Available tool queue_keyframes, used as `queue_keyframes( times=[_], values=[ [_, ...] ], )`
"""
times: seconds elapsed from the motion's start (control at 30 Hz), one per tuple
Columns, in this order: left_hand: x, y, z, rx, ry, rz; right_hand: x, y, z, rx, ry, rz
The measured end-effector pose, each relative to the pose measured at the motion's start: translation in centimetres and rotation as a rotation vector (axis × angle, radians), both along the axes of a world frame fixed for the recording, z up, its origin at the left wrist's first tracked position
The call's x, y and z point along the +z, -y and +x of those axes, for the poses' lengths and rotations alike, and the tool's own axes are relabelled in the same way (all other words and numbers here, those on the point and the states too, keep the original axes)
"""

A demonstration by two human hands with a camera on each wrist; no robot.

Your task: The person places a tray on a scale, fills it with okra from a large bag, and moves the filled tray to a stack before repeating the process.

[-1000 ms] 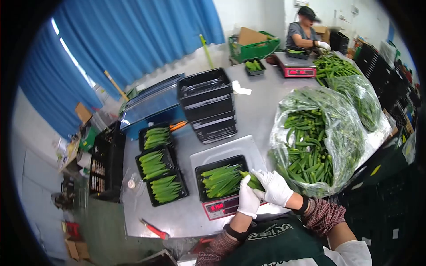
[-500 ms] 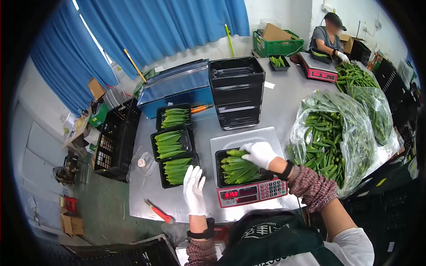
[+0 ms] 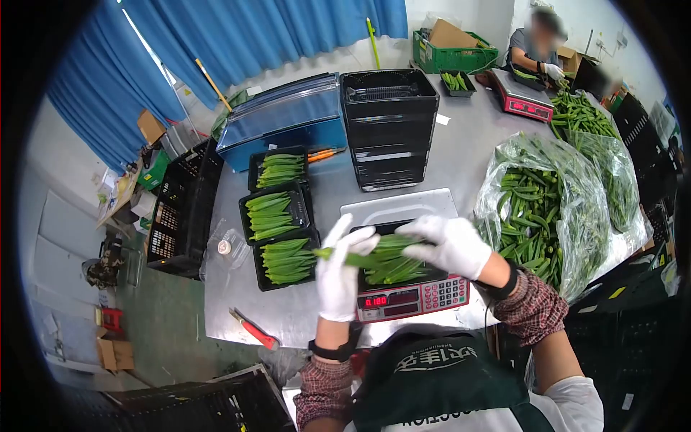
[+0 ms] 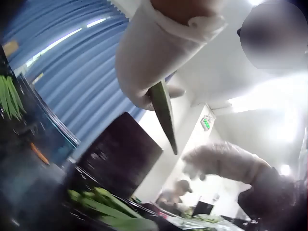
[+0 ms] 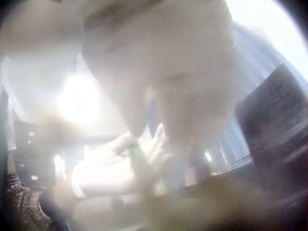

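My white-gloved left hand (image 3: 338, 270) pinches an okra pod (image 4: 164, 115) between thumb and fingers, pointed end sticking out in the left wrist view. In the head view this hand is at the left edge of a black tray (image 3: 434, 276) of okra on a digital scale (image 3: 412, 301), whose red figures read 0.180. My gloved right hand (image 3: 453, 245) hovers over the tray's right side, thumb and fingers loosely bent and apart. No pod shows in its fingers in the left wrist view (image 4: 221, 161). The right wrist view is badly blurred.
Filled okra trays (image 3: 306, 205) line the left. A tall stack of black trays (image 3: 389, 137) stands behind the scale. To the right lies an open plastic bag (image 3: 576, 209) of okra. A red-handled knife (image 3: 255, 331) lies near the front edge. Another person (image 3: 536, 47) works at the far right.
The left hand, open and empty half a second ago, has moved right to the tray and now holds a pod. The right hand has shifted slightly right. The reading rose from 0.150 to 0.180.
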State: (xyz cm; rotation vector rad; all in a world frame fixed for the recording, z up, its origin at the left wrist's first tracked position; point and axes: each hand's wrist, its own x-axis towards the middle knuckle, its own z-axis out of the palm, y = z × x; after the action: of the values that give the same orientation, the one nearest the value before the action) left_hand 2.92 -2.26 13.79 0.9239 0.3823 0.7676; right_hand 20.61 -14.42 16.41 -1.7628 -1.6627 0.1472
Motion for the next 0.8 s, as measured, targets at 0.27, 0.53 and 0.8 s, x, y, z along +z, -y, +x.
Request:
queue_keyframes(
  times=[0.27,0.53,0.8],
  values=[
    [-8.6,-1.7,-7.4,0.22,-0.73,0.292,-11.0,5.9,6.5,-0.173,-0.38,-0.521],
    [-9.2,0.1,-7.3,0.145,-0.614,-0.02,-9.3,-1.6,3.1,-0.197,-0.905,-0.552],
    [-7.1,-7.6,-14.6,0.552,-0.401,-0.052,-6.5,-19.1,-1.1,-0.05,-0.847,-0.543]
  ],
)
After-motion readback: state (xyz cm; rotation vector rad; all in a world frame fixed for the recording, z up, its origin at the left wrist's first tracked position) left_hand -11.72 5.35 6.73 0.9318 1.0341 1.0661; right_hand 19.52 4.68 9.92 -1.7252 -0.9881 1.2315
